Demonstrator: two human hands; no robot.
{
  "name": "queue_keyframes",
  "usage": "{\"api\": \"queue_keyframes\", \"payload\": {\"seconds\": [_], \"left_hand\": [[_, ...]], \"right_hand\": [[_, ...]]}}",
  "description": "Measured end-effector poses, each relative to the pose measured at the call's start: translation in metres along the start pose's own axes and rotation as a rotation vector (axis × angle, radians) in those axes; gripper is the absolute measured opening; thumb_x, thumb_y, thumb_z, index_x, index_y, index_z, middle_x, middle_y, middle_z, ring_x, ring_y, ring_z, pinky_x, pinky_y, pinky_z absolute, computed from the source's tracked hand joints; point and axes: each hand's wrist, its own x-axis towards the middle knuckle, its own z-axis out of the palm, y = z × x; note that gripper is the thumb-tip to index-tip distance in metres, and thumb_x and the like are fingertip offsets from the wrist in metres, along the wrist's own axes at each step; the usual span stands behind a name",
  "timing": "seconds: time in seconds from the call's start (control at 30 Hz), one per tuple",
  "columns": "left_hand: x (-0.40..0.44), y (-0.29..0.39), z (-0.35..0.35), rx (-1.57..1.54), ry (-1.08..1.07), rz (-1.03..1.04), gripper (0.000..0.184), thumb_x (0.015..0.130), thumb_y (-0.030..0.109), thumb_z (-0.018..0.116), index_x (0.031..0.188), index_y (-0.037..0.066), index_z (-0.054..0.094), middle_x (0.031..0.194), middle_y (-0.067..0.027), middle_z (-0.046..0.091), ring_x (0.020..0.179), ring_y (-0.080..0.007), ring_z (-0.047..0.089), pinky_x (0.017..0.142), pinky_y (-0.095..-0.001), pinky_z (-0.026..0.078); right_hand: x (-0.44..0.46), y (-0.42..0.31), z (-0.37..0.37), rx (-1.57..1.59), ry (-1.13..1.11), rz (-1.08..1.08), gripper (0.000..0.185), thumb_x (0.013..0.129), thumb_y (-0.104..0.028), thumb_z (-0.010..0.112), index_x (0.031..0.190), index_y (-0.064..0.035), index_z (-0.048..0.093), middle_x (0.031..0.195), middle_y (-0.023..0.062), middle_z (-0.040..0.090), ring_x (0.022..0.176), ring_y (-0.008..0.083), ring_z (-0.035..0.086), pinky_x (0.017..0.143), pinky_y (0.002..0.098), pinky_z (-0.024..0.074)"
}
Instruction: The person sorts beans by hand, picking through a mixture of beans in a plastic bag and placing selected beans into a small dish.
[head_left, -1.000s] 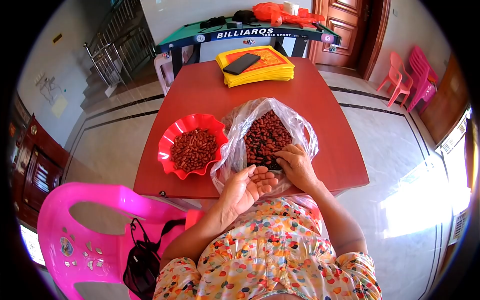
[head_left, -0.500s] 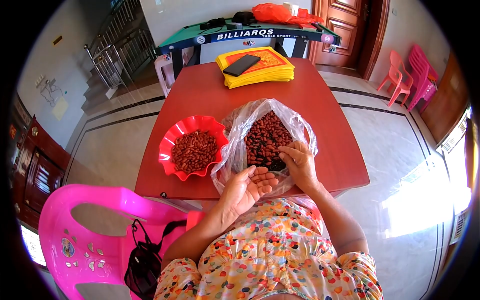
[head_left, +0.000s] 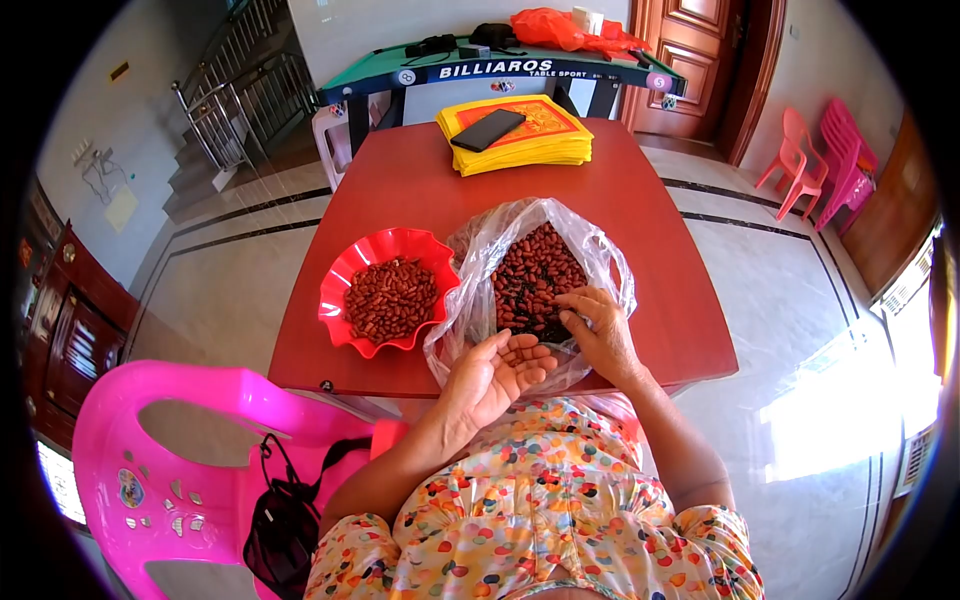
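Note:
A clear plastic bag (head_left: pixel 610 265) lies open on the red table, holding dark red beans (head_left: pixel 540 265) with small black bits among them near its front. My right hand (head_left: pixel 600 328) is over the bag's right front part, thumb and forefinger a little apart at the beans, nothing visible between them. Palm up at the bag's front edge, my left hand (head_left: pixel 498 375) has its fingers loosely curled and apart, with no object visible in it. Left of the bag is a red wavy-rimmed bowl (head_left: pixel 337 290) with more red beans (head_left: pixel 390 298).
On the table (head_left: pixel 400 185) a black phone (head_left: pixel 488 129) lies on a stack of yellow papers (head_left: pixel 570 150). A small billiards table (head_left: pixel 530 70) stands behind. A pink chair (head_left: pixel 105 440) with a black bag (head_left: pixel 283 525) is at the lower left.
My right hand's thumb and forefinger, pinched together half a second ago, are now slightly apart above the beans. My left hand has stayed nearly still.

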Motion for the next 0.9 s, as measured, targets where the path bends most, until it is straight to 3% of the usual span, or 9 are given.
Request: {"api": "queue_keyframes", "payload": {"seconds": [0.1,0.27,0.5,0.9], "left_hand": [[0.000,0.000,-0.001,0.008,0.003,0.002,0.036,0.095,0.026,0.037,0.102,-0.006,0.052,0.099,-0.0216,0.059,0.093,-0.0339,0.059,0.077,-0.0376,0.052],[0.001,-0.001,-0.002,0.016,-0.002,0.002,0.037,0.096,0.026,0.037,0.102,-0.006,0.051,0.099,-0.0217,0.058,0.093,-0.0338,0.059,0.078,-0.0375,0.051],[0.001,-0.002,-0.003,0.025,-0.002,0.004,0.038,0.096,0.027,0.036,0.103,-0.006,0.051,0.100,-0.0216,0.058,0.094,-0.0336,0.059,0.078,-0.0375,0.051],[0.001,-0.001,-0.002,0.023,-0.018,-0.006,0.037,0.096,0.027,0.036,0.103,-0.005,0.052,0.099,-0.0206,0.059,0.093,-0.0329,0.059,0.077,-0.0378,0.051]], "right_hand": [[-0.001,0.006,0.000,-0.072,-0.011,0.074,0.023,0.078,-0.004,0.058,0.100,0.0020,0.062,0.098,0.0151,0.059,0.092,0.0293,0.055,0.081,0.0378,0.0440],[-0.002,0.004,0.009,-0.338,-0.009,-0.161,0.023,0.074,-0.004,0.061,0.097,-0.0037,0.064,0.093,0.0096,0.058,0.089,0.0288,0.052,0.080,0.0369,0.0434],[-0.003,0.009,0.009,-0.271,-0.058,-0.137,0.019,0.072,-0.003,0.063,0.091,-0.0041,0.065,0.089,0.0073,0.057,0.087,0.0266,0.052,0.078,0.0376,0.0430],[0.000,0.003,0.007,-0.146,0.076,-0.158,0.009,0.073,-0.004,0.064,0.082,-0.0017,0.063,0.079,0.0092,0.059,0.077,0.0278,0.055,0.071,0.0380,0.0443]]}}
